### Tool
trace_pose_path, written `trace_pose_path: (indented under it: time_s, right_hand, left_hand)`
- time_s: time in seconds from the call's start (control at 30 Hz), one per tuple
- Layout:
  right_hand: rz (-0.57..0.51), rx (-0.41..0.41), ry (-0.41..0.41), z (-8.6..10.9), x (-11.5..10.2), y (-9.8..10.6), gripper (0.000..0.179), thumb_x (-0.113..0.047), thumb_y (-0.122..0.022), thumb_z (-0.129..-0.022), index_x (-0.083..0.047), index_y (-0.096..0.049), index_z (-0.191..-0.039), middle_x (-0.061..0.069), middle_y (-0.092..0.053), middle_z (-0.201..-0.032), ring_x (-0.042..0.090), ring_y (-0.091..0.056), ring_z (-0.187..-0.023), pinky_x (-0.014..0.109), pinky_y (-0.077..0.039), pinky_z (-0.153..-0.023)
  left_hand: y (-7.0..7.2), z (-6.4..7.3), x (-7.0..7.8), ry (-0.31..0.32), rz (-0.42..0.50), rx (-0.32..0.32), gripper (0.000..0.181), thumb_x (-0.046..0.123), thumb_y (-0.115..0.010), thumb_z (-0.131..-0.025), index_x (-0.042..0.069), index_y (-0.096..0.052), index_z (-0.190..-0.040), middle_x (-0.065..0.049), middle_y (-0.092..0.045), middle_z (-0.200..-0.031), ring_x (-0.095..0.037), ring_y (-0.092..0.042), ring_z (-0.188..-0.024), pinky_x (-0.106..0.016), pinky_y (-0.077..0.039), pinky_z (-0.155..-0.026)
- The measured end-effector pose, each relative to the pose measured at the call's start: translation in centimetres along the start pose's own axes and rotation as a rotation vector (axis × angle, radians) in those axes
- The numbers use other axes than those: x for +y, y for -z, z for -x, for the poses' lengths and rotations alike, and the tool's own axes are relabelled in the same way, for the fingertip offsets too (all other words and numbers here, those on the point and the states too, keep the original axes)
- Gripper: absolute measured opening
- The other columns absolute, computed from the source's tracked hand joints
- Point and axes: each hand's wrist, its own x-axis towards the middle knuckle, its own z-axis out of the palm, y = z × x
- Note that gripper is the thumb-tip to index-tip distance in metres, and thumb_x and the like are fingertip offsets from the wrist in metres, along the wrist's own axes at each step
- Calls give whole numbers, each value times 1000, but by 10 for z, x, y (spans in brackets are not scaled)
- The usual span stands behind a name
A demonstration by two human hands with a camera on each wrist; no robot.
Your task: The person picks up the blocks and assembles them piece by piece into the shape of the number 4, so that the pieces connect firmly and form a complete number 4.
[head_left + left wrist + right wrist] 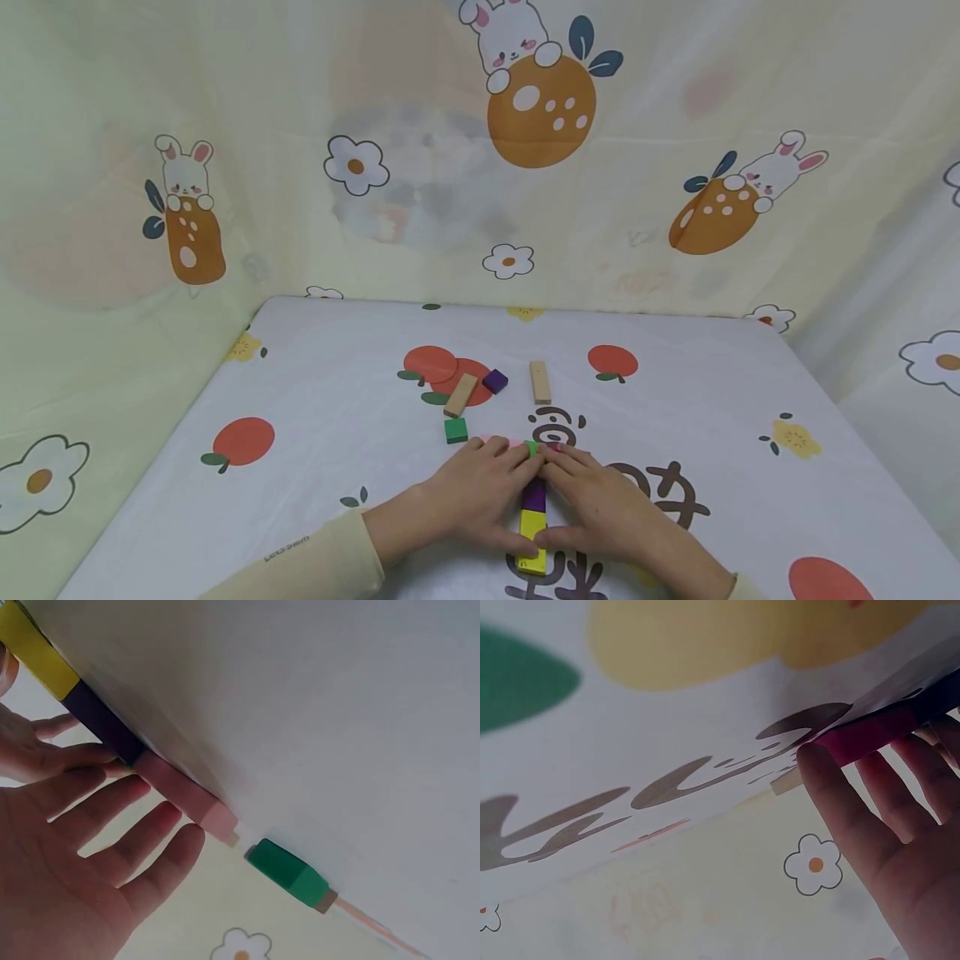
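A yellow block (533, 523) and a purple block (534, 498) lie end to end in a line on the table. At its far end are a bright green piece (532, 447), a pink block (180, 789) on the left and a magenta block (870, 737) on the right. My left hand (480, 487) touches the pink block with extended fingertips, its thumb beside the yellow block. From the other side my right hand (603, 504) has its straight fingers against the magenta block and its thumb by the yellow one. Both hands partly cover the far pieces.
Beyond the left hand lie a green block (456, 431), a wooden block (461, 395) and a small purple block (495, 382). Another wooden block (540, 382) lies farther right. A patterned white cloth (337, 375) covers the table, with printed curtains behind and beside it.
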Motion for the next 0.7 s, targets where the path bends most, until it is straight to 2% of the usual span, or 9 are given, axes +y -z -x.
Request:
trace_pose_path:
  time_s: [0.2, 0.4, 0.7]
  right_hand:
    - [-15, -5, -9, 0, 0, 0, 92, -77, -64, -84, -11, -56, -148, 8, -51, -157, 35, -44, -147, 57, -51, -105]
    - [-49, -20, -19, -2, 1, -1, 91, -75, -66, -84, -13, -56, -149, 7, -49, -159, 34, -43, -148, 58, -51, -105]
    - [-51, -43, -32, 0, -1, 2, 92, -78, -63, -85, -13, -55, -150, 5, -46, -162, 33, -41, -149, 60, -50, -104]
  left_hand:
    - [0, 0, 0, 4, 1, 0, 101, 86, -51, -84, 23, -37, -161, 5, -47, -159, -23, -50, -138, -44, -48, -108]
    - [-2, 1, -1, 1, -32, 18, 99, 89, -48, -84, 20, -46, -155, 4, -50, -156, -21, -51, -135, -42, -48, -107]
    - [-2, 1, 0, 10, -51, 14, 100, 90, -47, -83, 20, -48, -155, 4, -50, -156, -20, -50, -134, -41, -47, -107]
